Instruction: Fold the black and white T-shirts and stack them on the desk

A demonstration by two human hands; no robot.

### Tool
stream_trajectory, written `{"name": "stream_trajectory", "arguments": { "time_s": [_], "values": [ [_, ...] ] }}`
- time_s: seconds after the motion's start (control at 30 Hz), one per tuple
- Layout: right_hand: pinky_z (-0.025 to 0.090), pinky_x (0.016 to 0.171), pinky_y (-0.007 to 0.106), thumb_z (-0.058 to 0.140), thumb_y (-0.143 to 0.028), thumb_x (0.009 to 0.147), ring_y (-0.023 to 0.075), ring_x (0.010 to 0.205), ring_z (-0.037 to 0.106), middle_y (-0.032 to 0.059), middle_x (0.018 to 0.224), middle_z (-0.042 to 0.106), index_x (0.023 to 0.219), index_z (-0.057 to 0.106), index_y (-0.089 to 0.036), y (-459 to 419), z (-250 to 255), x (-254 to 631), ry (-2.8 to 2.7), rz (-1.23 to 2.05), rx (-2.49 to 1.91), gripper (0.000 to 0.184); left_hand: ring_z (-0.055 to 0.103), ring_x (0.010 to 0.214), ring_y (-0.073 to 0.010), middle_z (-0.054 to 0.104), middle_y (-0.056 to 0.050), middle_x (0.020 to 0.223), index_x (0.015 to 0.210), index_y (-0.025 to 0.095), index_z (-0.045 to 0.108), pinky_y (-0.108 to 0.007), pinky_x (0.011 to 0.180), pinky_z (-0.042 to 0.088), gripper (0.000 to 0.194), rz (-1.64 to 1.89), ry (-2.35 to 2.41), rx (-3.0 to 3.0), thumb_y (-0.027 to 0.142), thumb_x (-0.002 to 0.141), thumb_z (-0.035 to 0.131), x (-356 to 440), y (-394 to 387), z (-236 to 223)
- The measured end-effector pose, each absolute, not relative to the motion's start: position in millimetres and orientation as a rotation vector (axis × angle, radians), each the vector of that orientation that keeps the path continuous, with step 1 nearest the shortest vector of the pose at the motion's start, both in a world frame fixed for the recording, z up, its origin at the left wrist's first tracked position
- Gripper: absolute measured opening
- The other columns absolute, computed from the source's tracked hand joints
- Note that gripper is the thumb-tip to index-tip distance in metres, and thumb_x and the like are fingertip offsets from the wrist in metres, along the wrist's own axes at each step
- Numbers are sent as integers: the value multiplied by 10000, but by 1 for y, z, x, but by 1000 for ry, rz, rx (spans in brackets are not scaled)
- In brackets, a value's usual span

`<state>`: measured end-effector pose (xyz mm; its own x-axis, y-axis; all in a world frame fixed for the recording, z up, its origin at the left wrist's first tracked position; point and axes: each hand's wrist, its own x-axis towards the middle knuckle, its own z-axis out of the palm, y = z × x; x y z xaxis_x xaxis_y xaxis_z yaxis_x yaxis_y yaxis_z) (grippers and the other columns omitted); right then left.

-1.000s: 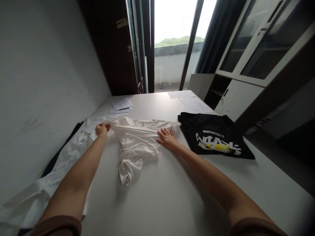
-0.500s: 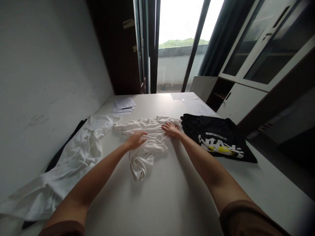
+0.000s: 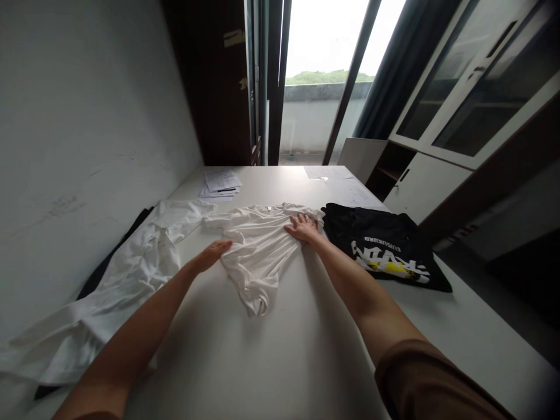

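A rumpled white T-shirt (image 3: 258, 245) lies on the white table, its collar at the far side and its lower part bunched to a narrow end toward me. My left hand (image 3: 212, 255) is closed on the shirt's left edge, and folds run across the cloth from there. Flat on the shirt's upper right part rests my right hand (image 3: 303, 226), its fingers spread. Just right of that hand lies a folded black garment (image 3: 385, 239) with white and yellow print.
More white clothing (image 3: 135, 268) is heaped along the left wall, with dark cloth (image 3: 102, 268) under it. Papers (image 3: 221, 184) lie at the table's far left, and other sheets (image 3: 345, 184) at its far right. A cabinet (image 3: 437, 181) stands beyond the table on the right.
My left hand has moved left and drawn the shirt's left side outward, so the cloth is spread wider. My right hand stays nearly in place on the shirt.
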<state>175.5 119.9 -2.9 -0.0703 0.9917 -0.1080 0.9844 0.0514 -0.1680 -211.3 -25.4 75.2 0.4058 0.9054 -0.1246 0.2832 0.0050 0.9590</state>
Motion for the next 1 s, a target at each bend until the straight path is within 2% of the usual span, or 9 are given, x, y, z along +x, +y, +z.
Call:
{"name": "stream_trajectory", "arguments": {
  "time_s": [0.2, 0.3, 0.4, 0.47, 0.6, 0.7, 0.77, 0.9, 1.0],
  "values": [
    [86, 1189, 705, 304, -804, 939, 373, 1573, 72, 88, 1726, 109, 1627, 277, -352, 127, -7, 177, -2251, 273, -2110, 824, 471, 587, -161, 556, -11, 610, 643, 179, 570, -273, 579, 344, 616, 523, 1443, 1474, 755, 858, 524, -307, -49, 79],
    [88, 1193, 696, 301, -786, 949, 370, 1573, 83, 92, 1723, 126, 1625, 287, -343, 126, -8, 175, -2218, 252, -2127, 807, 458, 597, -165, 494, 6, 588, 623, 205, 488, -276, 603, 315, 520, 442, 1865, 1762, 613, 943, 454, -309, -51, 82],
    [88, 1195, 690, 299, -766, 960, 370, 1572, 92, 96, 1720, 141, 1621, 300, -334, 125, -7, 171, -2197, 243, -2136, 789, 533, 718, -199, 567, -24, 714, 720, 208, 516, -302, 696, 364, 340, 652, 2098, 2181, 409, 984, 443, -272, -61, 91],
    [98, 1192, 689, 305, -752, 965, 374, 1568, 107, 100, 1718, 153, 1619, 306, -326, 123, -5, 169, -2193, 239, -2139, 780, 572, 809, -206, 619, -42, 826, 818, 203, 567, -315, 783, 404, 248, 722, 1855, 2455, 351, 989, 466, -234, -76, 97],
    [159, 1200, 628, 328, -635, 1005, 347, 1525, 247, 107, 1663, 320, 1558, 425, -288, 112, -3, 166, -2137, 105, -2076, 660, 597, 1011, -234, 666, -58, 1083, 1041, 226, 639, -338, 912, 438, 234, 294, 1032, 2820, 415, 907, 667, -165, -112, 94],
    [194, 1210, 523, 327, -490, 1032, 311, 1413, 418, 126, 1489, 555, 1407, 589, -231, 101, -3, 165, -2090, -34, -1976, 525, 591, 1023, -263, 666, -89, 1073, 986, 205, 642, -375, 912, 438, 156, 44, 960, 2941, 338, 910, 673, -142, -123, 82],
    [221, 1201, 478, 341, -432, 1031, 301, 1356, 474, 124, 1403, 623, 1325, 645, -221, 98, -4, 165, -2104, -48, -1914, 473, 594, 980, -245, 668, -83, 1004, 916, 196, 625, -359, 880, 432, 78, 0, 969, 2915, 259, 956, 599, -137, -124, 78],
    [269, 1195, 417, 394, -414, 1010, 265, 1403, 442, 64, 1510, 545, 1383, 610, -245, 102, -8, 167, -2140, 14, -1856, 463, 522, 713, -142, 580, 7, 756, 774, 198, 512, -266, 683, 378, 288, 137, 856, 2465, 339, 1025, 500, -117, -126, 83],
    [214, 1236, 436, 402, -464, 1006, 262, 1500, 326, 51, 1629, 399, 1488, 527, -248, 111, -9, 170, -2190, 92, -1881, 542, 386, 603, -98, 418, 49, 644, 709, 194, 405, -235, 582, 309, 396, 295, 806, 1981, 416, 1031, 467, -79, -139, 77]
  ]
}}
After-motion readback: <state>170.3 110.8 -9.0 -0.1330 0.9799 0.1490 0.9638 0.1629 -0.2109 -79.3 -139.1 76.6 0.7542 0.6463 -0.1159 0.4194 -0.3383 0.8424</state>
